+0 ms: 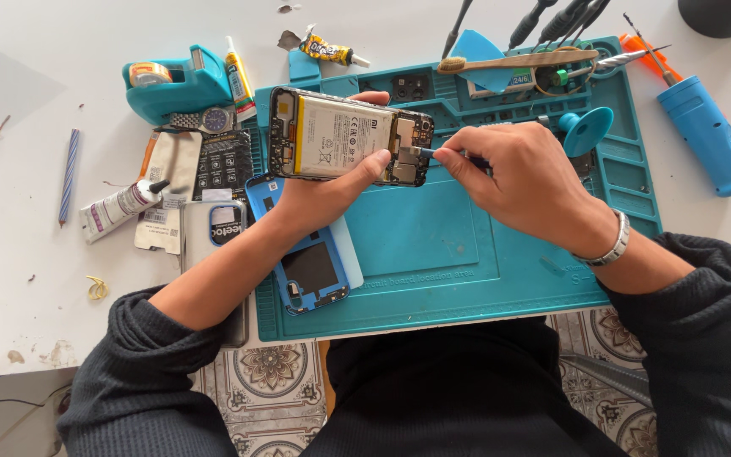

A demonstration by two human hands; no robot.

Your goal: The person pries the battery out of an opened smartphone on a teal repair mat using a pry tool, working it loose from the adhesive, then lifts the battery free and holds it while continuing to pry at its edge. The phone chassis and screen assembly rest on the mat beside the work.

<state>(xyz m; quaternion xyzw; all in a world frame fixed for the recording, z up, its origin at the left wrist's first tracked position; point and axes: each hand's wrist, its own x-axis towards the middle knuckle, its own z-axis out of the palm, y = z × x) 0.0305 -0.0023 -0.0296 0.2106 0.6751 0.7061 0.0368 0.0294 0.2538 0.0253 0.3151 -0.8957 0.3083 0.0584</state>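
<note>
A white label with small black marks covers the battery (332, 135) inside the open phone. Left of it lies a flat black packet (223, 162) with white print, on a pale packet (169, 161). A small white tube (120, 206) with a label lies nearby. A yellow and black tube (327, 51) lies at the top.

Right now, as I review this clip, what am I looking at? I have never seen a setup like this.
One camera on a person's head looks down at their two bare hands. The left hand holds an opened phone, back off, battery showing, above a teal work mat on a white table. The right hand holds a thin blue-tipped tool to the phone's board. Nearby lie a blue back cover, a tape dispenser, glue tubes and a blue screwdriver handle.
</note>
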